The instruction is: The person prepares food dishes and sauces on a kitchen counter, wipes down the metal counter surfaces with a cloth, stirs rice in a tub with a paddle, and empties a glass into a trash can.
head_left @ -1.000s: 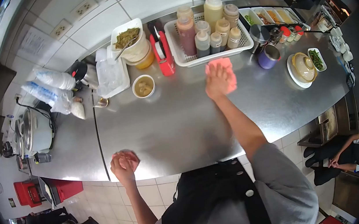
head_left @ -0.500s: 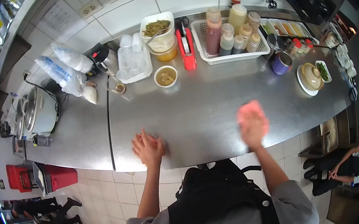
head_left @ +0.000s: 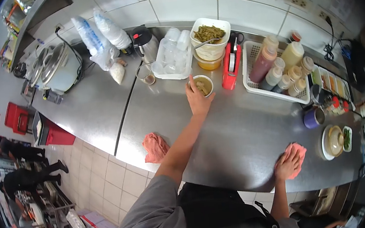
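Observation:
My left hand (head_left: 198, 97) reaches over the counter, with its fingers around the rim and side of a small white bowl (head_left: 203, 84) of brownish food. Under my right hand (head_left: 287, 165) lies a pink cloth (head_left: 298, 154), pressed on the steel counter (head_left: 236, 153) near its front edge; the fingers are spread over it. A second pink cloth (head_left: 155, 147) lies crumpled at the front edge, left of my left forearm, with no hand on it.
Behind the bowl stand a tray of plastic cups (head_left: 171, 56), a tub of green food (head_left: 209, 33), a red tape dispenser (head_left: 230, 70) and a basket of sauce bottles (head_left: 275, 96). A purple cup (head_left: 313, 118) and a lidded pot (head_left: 333, 141) are right. People (head_left: 28, 181) are far left.
My left hand has left the second cloth and moved forward to the bowl. My right hand and its cloth have moved right and nearer the front edge. The view has turned.

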A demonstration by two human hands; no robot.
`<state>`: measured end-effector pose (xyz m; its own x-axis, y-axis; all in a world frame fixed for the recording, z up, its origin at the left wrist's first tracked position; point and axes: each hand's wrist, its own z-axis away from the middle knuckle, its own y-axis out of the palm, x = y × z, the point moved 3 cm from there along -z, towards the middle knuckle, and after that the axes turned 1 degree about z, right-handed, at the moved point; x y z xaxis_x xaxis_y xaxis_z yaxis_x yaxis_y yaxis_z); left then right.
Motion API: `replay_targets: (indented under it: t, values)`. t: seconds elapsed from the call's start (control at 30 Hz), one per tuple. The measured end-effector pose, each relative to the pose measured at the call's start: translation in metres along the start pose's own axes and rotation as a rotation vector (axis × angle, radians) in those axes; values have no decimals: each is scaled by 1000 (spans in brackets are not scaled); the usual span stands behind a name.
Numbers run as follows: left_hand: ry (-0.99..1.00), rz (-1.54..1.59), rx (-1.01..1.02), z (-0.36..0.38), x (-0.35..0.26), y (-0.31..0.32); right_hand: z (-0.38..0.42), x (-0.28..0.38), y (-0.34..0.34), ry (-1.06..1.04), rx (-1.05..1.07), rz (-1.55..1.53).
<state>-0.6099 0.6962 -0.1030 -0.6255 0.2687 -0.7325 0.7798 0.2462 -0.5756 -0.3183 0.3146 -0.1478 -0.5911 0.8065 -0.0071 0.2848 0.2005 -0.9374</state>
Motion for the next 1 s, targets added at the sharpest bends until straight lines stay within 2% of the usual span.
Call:
replay_targets:
  t: [0.03, 0.2, 0.37, 0.43, 0.57, 0.77, 0.87, 1.0]
  values:
    - [-12, -9, -14, -1, 0, 3, -3, 2, -1, 7, 61, 17]
    - [-22, -73, -90, -1, 2, 8, -21, 19, 4, -21, 111, 60]
    - [-50, -90, -61, 6, 12, -7, -29, 30, 19, -70, 54, 51]
    - [-22, 10, -55, 10, 20, -22, -28, 36, 21, -67, 51, 61]
    - [-30, 100, -20, 13, 48, -73, -23, 52, 25, -19, 45, 124]
    - [64, 67, 31, -16, 101, -190, 6, 91, 33, 22, 57, 158]
    - [129, 40, 40, -44, 137, -233, 26, 134, 22, 33, 30, 123]
    - [100, 4, 68, -89, 177, -262, 59, 203, -2, -12, 33, 57]
